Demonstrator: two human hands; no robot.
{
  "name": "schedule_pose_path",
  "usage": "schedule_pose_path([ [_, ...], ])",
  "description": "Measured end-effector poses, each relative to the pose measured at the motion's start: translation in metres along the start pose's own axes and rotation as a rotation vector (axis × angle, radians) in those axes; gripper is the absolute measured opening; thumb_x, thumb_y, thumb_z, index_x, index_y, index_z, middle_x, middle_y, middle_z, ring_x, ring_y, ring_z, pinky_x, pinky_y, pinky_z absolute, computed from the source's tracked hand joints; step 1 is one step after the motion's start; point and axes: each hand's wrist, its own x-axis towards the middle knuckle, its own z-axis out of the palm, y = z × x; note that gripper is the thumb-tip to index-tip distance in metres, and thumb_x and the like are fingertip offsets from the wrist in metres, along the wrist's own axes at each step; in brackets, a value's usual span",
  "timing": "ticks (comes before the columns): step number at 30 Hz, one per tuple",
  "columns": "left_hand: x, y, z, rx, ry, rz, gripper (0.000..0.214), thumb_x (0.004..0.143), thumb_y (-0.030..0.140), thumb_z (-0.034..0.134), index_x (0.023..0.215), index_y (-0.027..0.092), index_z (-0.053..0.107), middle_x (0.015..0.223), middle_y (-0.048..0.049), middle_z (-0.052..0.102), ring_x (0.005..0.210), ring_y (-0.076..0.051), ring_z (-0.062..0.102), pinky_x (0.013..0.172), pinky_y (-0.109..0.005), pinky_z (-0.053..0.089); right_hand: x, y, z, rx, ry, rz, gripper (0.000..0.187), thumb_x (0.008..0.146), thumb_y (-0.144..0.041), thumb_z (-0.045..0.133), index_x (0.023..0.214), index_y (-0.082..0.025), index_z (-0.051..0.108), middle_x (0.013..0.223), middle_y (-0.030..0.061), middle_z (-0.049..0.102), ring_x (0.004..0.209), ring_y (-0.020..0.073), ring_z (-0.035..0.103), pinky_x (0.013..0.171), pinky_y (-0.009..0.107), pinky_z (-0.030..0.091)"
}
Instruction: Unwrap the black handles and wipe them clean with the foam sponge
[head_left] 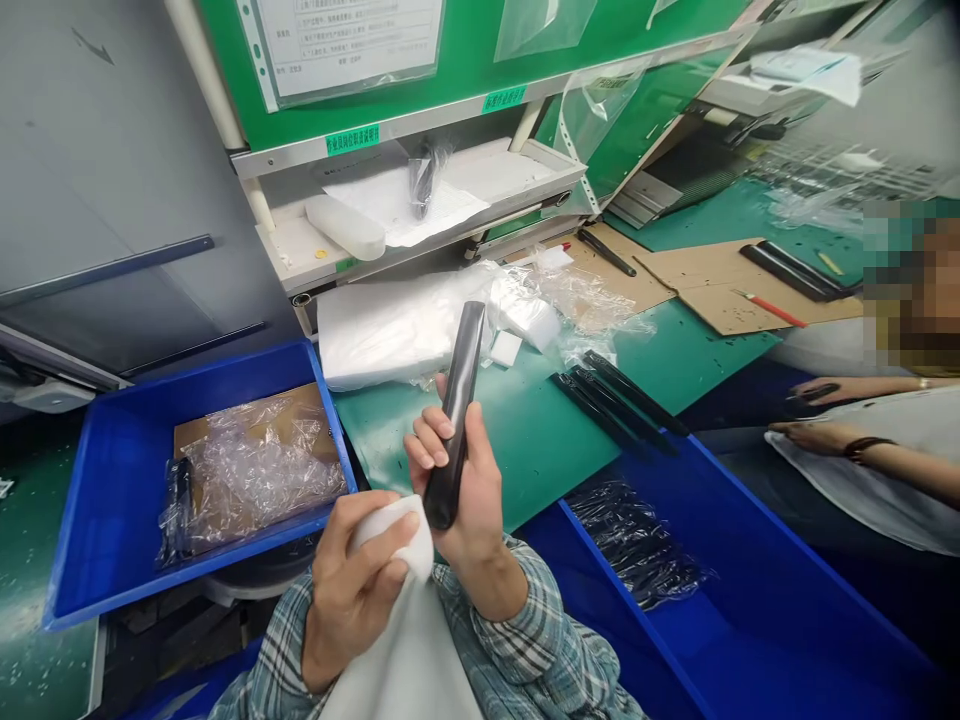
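In front of my body, my right hand (469, 490) wraps round a long, glossy black bar-shaped part (459, 400), which points up and away from me. My left hand (360, 580) pinches a soft white pad (397, 535) close to the part's lower end; whether the pad is cloth or foam I cannot tell. Several similar black parts (615, 400) lie side by side at the right edge of the green table (397, 430). A small white block (505, 348) rests beyond my right hand.
At left, a blue bin (67, 520) holds clear plastic wrapping (262, 465). Another blue bin (750, 600) at right contains wrapped black parts (637, 545). White plastic bags (405, 325) lie below a shelf (285, 245). A co-worker's hands (817, 430) are at far right, near a red-handled knife (772, 310).
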Motion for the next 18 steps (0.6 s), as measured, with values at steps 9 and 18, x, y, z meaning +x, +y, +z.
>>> schedule_pose_path([
  [9,-0.001,-0.001,-0.001,0.01,-0.065,-0.018,0.056,0.109,0.053,0.068,0.158,0.027,0.062,0.139,-0.0142,0.07,0.121,-0.025,0.075,0.099,-0.035,0.065,0.008,-0.009,-0.004,0.072,0.053,0.002,0.01,0.109,-0.033,0.07,0.115,-0.025,0.07,0.076,-0.0066,0.041,0.054,0.0081,0.037,0.052,0.015,0.048],
  [18,0.005,0.003,0.021,-0.056,-0.068,-0.089,0.036,0.117,0.027,0.054,0.146,0.023,0.073,0.129,-0.0129,0.068,0.117,-0.021,0.071,0.096,-0.031,0.062,0.001,0.004,0.004,-0.218,0.079,-0.44,0.025,0.103,-0.054,0.078,0.106,-0.031,0.069,0.08,-0.005,0.044,0.058,0.0106,0.038,0.056,0.022,0.047],
])
